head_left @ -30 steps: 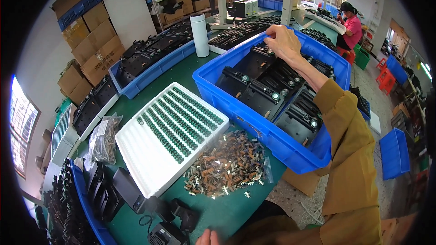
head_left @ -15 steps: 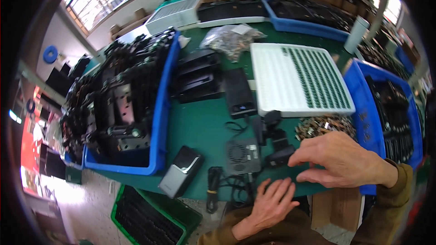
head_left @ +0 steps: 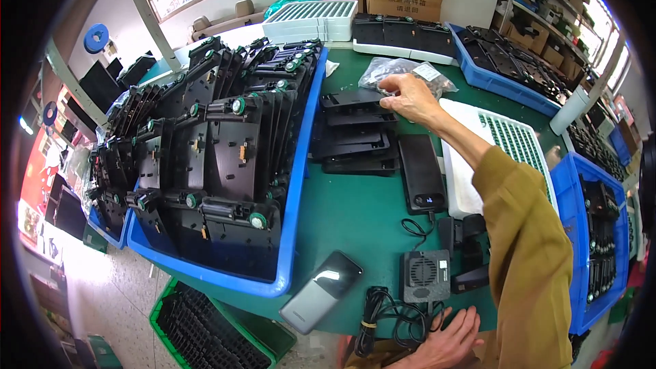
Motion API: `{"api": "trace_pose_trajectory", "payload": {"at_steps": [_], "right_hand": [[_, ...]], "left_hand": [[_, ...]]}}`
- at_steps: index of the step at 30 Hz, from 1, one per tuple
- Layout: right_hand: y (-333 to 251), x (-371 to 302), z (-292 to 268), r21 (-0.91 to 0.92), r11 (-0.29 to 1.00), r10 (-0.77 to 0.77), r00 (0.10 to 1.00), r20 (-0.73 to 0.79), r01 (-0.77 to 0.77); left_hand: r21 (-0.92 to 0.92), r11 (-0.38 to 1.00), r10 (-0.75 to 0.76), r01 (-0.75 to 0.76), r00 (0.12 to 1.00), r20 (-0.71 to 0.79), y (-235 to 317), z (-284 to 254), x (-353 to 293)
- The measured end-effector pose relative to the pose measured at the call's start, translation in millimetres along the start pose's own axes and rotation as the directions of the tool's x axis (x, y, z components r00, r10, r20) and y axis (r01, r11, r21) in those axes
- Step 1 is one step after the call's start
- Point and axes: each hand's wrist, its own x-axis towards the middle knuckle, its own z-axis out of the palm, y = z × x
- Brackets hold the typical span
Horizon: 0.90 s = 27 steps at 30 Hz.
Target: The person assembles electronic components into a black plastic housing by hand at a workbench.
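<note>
Lying crosswise, a black frame (head_left: pixel 350 99) points at the right hand (head_left: pixel 408 98).

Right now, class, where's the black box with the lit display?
In the head view, right of centre, the black box lies on the green table, between the overlapping black parts on its left and the white tray.

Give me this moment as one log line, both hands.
right hand: at stacked black parts, grip unclear | left hand: outstretched beside cable | bag: beyond right hand
</note>
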Motion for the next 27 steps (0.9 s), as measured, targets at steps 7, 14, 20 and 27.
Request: {"api": "trace_pose_trajectory", "payload": {"at_steps": [7,14,20,27], "right_hand": [[4,36,44,-0.164,0.981,-0.091,0.992,0.092,0.106],[12,25,50,-0.339,0.895,-0.324,0.945,-0.044,0.291],[10,14,39,-0.407,0.864,-0.339,0.94,-0.038,0.295],[-11,22,36,-0.389,0.908,-0.149,0.987,0.057,0.16]], "left_hand": [[-0.07,0.997,0.022,-0.02,0.999,0.03,2,13,-15],[-0.091,0.995,0.038,-0.035,0.999,0.031,0,16,-18],[-0.085,0.996,0.04,-0.039,0.999,0.009,-3,9,-14],[-0.05,0.999,-0.008,0.007,1.0,-0.024,1,18,-18]]}}
